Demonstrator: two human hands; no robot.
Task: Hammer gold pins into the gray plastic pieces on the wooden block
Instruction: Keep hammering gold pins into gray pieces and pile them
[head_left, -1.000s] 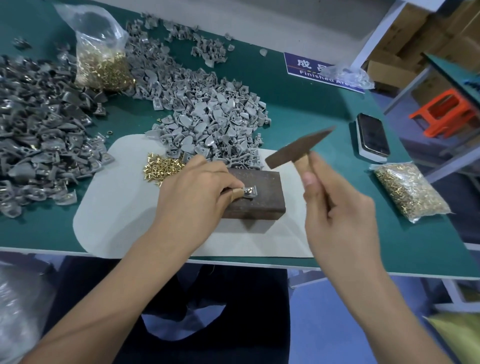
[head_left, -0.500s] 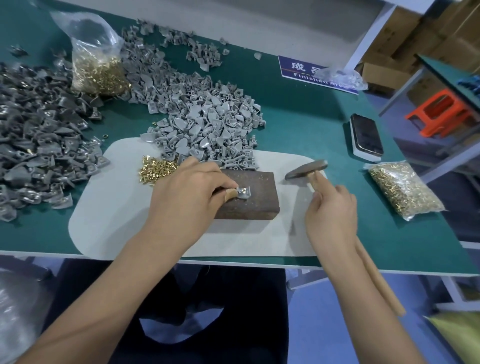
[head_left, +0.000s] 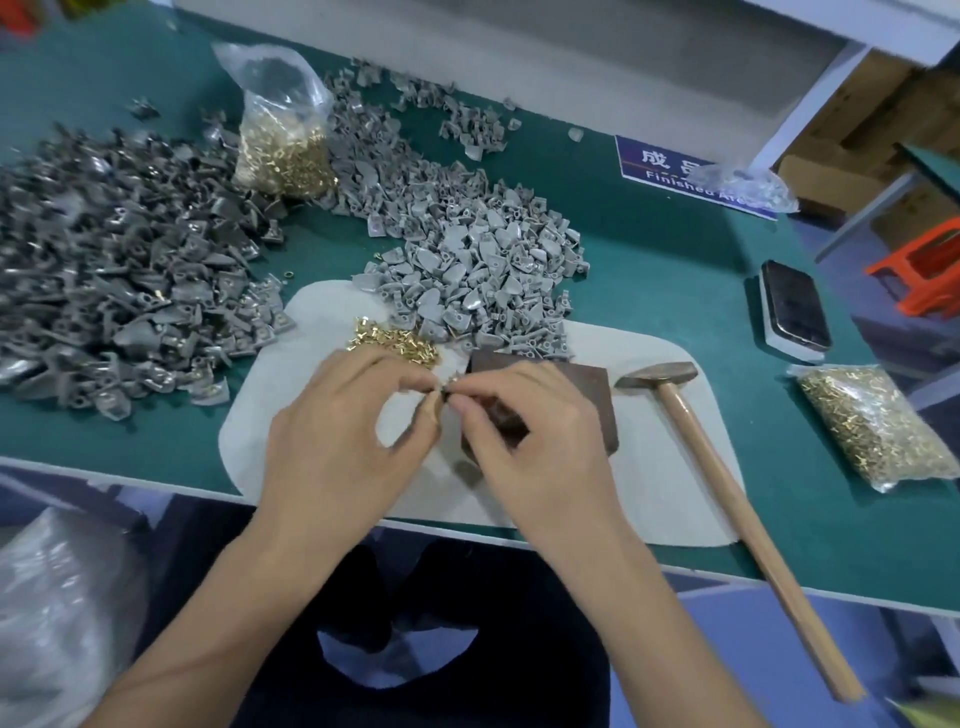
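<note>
My left hand (head_left: 343, 431) and my right hand (head_left: 524, 431) meet fingertip to fingertip over the white mat (head_left: 654, 467), pinching one small gray plastic piece (head_left: 445, 391) between them; the piece is mostly hidden by the fingers. The dark wooden block (head_left: 587, 395) lies under my right hand, partly covered. Loose gold pins (head_left: 389, 340) sit in a little heap just beyond my left hand. The hammer (head_left: 691, 415) lies on the mat to the right of the block, head pointing away, its wooden handle reaching past the table edge.
A light gray pile of plastic pieces (head_left: 478, 270) lies behind the block and a darker pile (head_left: 119, 275) at the left. Bags of gold pins stand at the back (head_left: 283, 145) and right (head_left: 878, 426). A phone (head_left: 795, 306) lies at the right.
My right hand has laid the hammer down on the mat and moved left to join the left hand. Both hands now pinch the gray piece, lifted off the block toward me.
</note>
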